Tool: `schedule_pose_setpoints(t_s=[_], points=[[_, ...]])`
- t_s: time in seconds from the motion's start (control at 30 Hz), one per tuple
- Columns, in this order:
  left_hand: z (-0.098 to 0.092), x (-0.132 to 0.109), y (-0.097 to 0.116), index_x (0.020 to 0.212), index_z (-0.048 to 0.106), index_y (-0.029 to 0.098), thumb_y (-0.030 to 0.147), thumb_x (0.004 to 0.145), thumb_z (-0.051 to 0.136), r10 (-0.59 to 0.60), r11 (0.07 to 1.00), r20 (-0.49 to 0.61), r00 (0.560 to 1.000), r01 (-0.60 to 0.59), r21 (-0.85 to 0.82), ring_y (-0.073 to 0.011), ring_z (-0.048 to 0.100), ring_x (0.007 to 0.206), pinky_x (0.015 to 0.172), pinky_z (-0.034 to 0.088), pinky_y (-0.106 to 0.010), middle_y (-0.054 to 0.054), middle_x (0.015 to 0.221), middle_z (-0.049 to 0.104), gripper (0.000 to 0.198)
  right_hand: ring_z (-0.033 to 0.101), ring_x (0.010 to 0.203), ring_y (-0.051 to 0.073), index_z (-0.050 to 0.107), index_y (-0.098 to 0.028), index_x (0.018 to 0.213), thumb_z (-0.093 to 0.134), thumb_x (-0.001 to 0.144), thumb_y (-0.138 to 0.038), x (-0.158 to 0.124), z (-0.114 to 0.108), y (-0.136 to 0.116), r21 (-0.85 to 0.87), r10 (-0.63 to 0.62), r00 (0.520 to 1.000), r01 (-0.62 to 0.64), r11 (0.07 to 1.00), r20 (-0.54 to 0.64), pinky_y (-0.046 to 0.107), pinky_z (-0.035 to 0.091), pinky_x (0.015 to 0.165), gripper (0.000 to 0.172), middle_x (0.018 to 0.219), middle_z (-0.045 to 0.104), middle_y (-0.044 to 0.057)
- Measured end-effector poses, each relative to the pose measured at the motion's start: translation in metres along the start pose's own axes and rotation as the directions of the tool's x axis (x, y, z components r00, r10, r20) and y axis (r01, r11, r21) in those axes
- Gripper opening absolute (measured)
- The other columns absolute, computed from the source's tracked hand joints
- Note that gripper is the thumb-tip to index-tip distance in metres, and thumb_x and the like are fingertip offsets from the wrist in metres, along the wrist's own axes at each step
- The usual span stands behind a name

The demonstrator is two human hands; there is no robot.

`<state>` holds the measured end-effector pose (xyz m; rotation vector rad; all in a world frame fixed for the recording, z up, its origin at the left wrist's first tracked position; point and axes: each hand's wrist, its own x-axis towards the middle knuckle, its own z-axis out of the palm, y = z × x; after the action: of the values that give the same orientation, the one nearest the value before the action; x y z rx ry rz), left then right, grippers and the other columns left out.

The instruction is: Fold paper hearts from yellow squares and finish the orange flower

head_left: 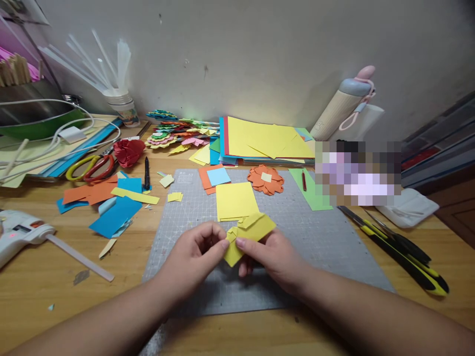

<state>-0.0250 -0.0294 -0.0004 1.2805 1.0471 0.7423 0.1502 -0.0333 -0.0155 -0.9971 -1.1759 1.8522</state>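
Between my two hands, above the grey cutting mat (193, 291), is a folded piece of yellow paper (261, 227) with small creased folds along its upper edge. My left hand (202, 252) pinches its left corner between thumb and fingers. My right hand (272, 254) grips it from below, thumb on top near the middle. Just behind lies a stack of yellow paper squares (236, 200). An orange paper flower (266, 179) with a pale square at its centre rests beside that stack. Orange squares with a light blue square (218, 176) on top lie to the left.
At left are a glue gun (22, 235), blue and orange paper scraps (117, 217), scissors (98, 168) and a red paper flower (128, 152). On the right lie a yellow-black utility knife (404, 259) and green paper (313, 193). Coloured sheets (267, 136) and a bottle (339, 106) stand behind.
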Motion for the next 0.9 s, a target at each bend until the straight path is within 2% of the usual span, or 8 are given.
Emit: schedule_pose_setpoints(t_s=[0.13, 0.27, 0.37, 0.5, 0.6, 0.73, 0.8, 0.9], points=[[-0.003, 0.004, 0.001, 0.074, 0.051, 0.018, 0.033, 0.080, 0.054, -0.003, 1.000, -0.128, 0.992, 0.004, 0.005, -0.0086, 0.040, 0.053, 0.052, 0.033, -0.022, 0.006, 0.058, 0.047, 0.017, 0.058, 0.050, 0.009, 0.058, -0.016, 0.093, 0.065, 0.079, -0.039, -0.001, 0.001, 0.000, -0.060, 0.004, 1.000, -0.002, 0.998, 0.026, 0.021, 0.042, 0.046, 0.027, 0.078, 0.061, 0.002], [-0.005, 0.003, -0.001, 0.071, 0.048, 0.018, 0.030, 0.079, 0.053, 0.013, 0.997, -0.143, 0.990, -0.002, 0.072, -0.0087, 0.039, 0.053, 0.051, 0.032, -0.022, 0.006, 0.058, 0.044, 0.015, 0.062, 0.059, 0.012, 0.050, -0.021, 0.105, 0.063, 0.081, -0.042, -0.001, -0.001, -0.002, -0.023, -0.046, 0.994, 0.044, 0.999, -0.101, 0.022, 0.044, 0.047, 0.034, 0.083, 0.062, 0.002], [-0.005, 0.000, -0.004, 0.072, 0.049, 0.019, 0.028, 0.081, 0.052, 0.083, 0.977, -0.120, 0.989, -0.057, 0.206, -0.0100, 0.041, 0.057, 0.053, 0.034, -0.023, 0.005, 0.062, 0.046, 0.013, 0.059, 0.061, 0.012, 0.053, -0.021, 0.097, 0.066, 0.078, -0.040, -0.001, -0.003, -0.004, -0.061, -0.083, 0.981, 0.073, 0.995, -0.178, 0.022, 0.044, 0.050, 0.029, 0.079, 0.061, 0.000], [-0.006, -0.001, -0.006, 0.079, 0.056, 0.019, 0.030, 0.084, 0.051, 0.161, 0.948, -0.132, 0.978, -0.116, 0.295, -0.0116, 0.046, 0.061, 0.056, 0.037, -0.024, 0.003, 0.067, 0.052, 0.013, 0.051, 0.053, 0.009, 0.056, -0.020, 0.083, 0.065, 0.078, -0.036, -0.001, -0.005, -0.005, -0.187, -0.122, 0.971, 0.084, 0.979, -0.204, 0.023, 0.041, 0.051, 0.019, 0.064, 0.055, -0.004], [-0.006, 0.000, -0.007, 0.079, 0.059, 0.019, 0.030, 0.084, 0.052, 0.170, 0.927, -0.129, 0.977, -0.114, 0.356, -0.0117, 0.048, 0.059, 0.055, 0.038, -0.024, 0.003, 0.065, 0.053, 0.014, 0.054, 0.062, 0.011, 0.058, -0.020, 0.083, 0.063, 0.079, -0.034, -0.001, -0.005, -0.008, -0.286, -0.164, 0.963, 0.099, 0.953, -0.213, 0.025, 0.044, 0.058, 0.015, 0.071, 0.058, -0.002], [-0.006, -0.002, -0.006, 0.075, 0.061, 0.019, 0.023, 0.082, 0.053, 0.280, 0.839, -0.103, 0.954, -0.191, 0.510, -0.0111, 0.048, 0.057, 0.055, 0.038, -0.023, 0.003, 0.062, 0.054, 0.012, 0.059, 0.078, 0.014, 0.062, -0.021, 0.088, 0.062, 0.078, -0.029, -0.004, -0.002, -0.010, -0.449, -0.238, 0.952, 0.130, 0.884, -0.192, 0.028, 0.046, 0.070, 0.013, 0.086, 0.064, 0.001], [-0.005, -0.004, -0.005, 0.075, 0.062, 0.019, 0.022, 0.082, 0.052, 0.308, 0.810, -0.074, 0.948, -0.221, 0.543, -0.0111, 0.050, 0.058, 0.055, 0.038, -0.023, 0.003, 0.063, 0.056, 0.012, 0.059, 0.075, 0.015, 0.063, -0.020, 0.084, 0.062, 0.078, -0.028, -0.005, 0.000, -0.010, -0.507, -0.243, 0.953, 0.121, 0.853, -0.182, 0.029, 0.046, 0.069, 0.010, 0.082, 0.065, 0.001], [-0.005, -0.004, -0.003, 0.076, 0.063, 0.019, 0.022, 0.082, 0.051, 0.281, 0.806, -0.044, 0.959, -0.211, 0.553, -0.0120, 0.053, 0.060, 0.056, 0.040, -0.023, 0.001, 0.066, 0.060, 0.014, 0.059, 0.072, 0.016, 0.064, -0.020, 0.077, 0.060, 0.079, -0.029, -0.005, 0.001, -0.009, -0.576, -0.264, 0.946, 0.112, 0.810, -0.188, 0.031, 0.045, 0.067, 0.010, 0.076, 0.066, 0.002]])
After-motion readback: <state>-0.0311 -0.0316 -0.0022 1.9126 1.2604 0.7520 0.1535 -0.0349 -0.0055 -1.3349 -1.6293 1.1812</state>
